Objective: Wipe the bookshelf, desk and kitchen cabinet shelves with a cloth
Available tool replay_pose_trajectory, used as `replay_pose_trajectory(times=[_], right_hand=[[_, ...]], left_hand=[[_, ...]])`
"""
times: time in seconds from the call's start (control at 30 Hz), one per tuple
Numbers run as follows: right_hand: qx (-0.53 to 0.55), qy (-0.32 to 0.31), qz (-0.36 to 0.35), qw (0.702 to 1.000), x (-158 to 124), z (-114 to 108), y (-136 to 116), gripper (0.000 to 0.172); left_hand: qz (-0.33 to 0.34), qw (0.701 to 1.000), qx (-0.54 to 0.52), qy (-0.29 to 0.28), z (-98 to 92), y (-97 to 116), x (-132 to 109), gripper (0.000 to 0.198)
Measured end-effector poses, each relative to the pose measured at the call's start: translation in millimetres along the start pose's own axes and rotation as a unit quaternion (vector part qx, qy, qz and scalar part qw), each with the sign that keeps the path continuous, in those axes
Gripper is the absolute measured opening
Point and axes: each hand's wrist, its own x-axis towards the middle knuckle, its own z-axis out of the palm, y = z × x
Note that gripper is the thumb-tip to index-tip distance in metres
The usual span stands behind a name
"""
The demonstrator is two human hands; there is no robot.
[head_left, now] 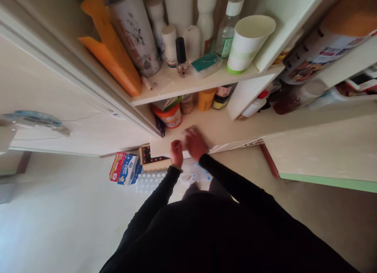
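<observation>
My left hand (176,152) is at the front edge of the cabinet's lower shelf (224,128), its fingers curled together. Whatever they may hold is too small to make out. Close beside it on the right, my right hand (194,143) is over the same shelf surface, its fingers smeared by motion. Behind the hands stands an orange tub (171,117) with a green-edged packet on top. Farther back are a yellow-orange cup (205,99) and a dark jar (221,97).
The upper shelf (188,84) carries a paper cup (250,43), a nail polish bottle (182,57), several white bottles and an orange envelope (112,57). On the floor lie a red and blue box (126,169), an open patterned box (156,165) and clear plastic packaging (150,181).
</observation>
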Motion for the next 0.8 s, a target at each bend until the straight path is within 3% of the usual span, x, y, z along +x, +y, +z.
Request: replay_pose_trajectory(times=[0.07, 0.17, 0.23, 0.33, 0.47, 0.6, 0.8], right_hand=[[0.025, -0.034, 0.003, 0.999, 14, 10, -31, 0.058], [0.057, -0.034, -0.055, 0.996, 20, 8, -27, 0.062], [0.068, -0.018, -0.086, 0.994, 18, -2, -3, 0.067], [0.072, -0.007, -0.062, 0.995, 11, -18, 39, 0.072], [0.079, -0.012, -0.04, 0.996, -5, -39, 87, 0.065], [0.094, -0.01, -0.033, 0.995, -36, -58, 137, 0.06], [0.077, 0.009, -0.068, 0.995, -104, -87, 230, 0.054]], left_hand=[[0.032, 0.999, 0.033, -0.004, 10.7, 1, -12, 0.032], [0.083, 0.992, 0.096, -0.021, 20.1, 5, -12, 0.052], [0.127, 0.981, 0.128, -0.077, 28.6, 10, -6, 0.064], [0.184, 0.953, 0.173, -0.166, 54.5, 22, -2, 0.08], [0.182, 0.932, 0.241, -0.199, 102.9, 44, -13, 0.086], [0.192, 0.915, 0.28, -0.219, 146.0, 64, -42, 0.088], [0.193, 0.897, 0.296, -0.266, 224.3, 93, -110, 0.092]])
